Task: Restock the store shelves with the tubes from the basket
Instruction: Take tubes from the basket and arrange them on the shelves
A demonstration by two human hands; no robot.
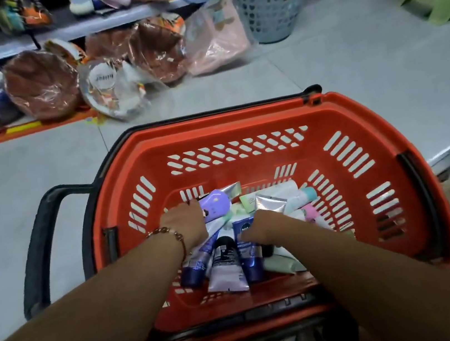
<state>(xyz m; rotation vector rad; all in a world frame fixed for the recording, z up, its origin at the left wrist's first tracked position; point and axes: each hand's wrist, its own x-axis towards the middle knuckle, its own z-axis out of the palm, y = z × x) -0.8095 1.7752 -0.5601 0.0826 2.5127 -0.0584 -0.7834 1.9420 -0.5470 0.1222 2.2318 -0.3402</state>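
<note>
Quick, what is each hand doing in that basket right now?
Left hand: grips the lilac plastic tube in the red plastic basket.
Right hand: down among the tubes; grip cannot be told.

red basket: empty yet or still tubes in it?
Not empty. The red basket holds a pile of tubes on its floor, with the left hand and right hand reaching into them.

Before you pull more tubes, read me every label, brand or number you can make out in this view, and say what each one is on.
"NIVEA", only partly visible, on the dark blue tube in the red basket, beside the right hand.
Smaller lines under it: too blurred to read.
Print on the black-capped tube: too small to read.
Mirrored print on the wrapped plate on the floor: unreadable.
Purple tube by the left hand: no legible text.
</note>
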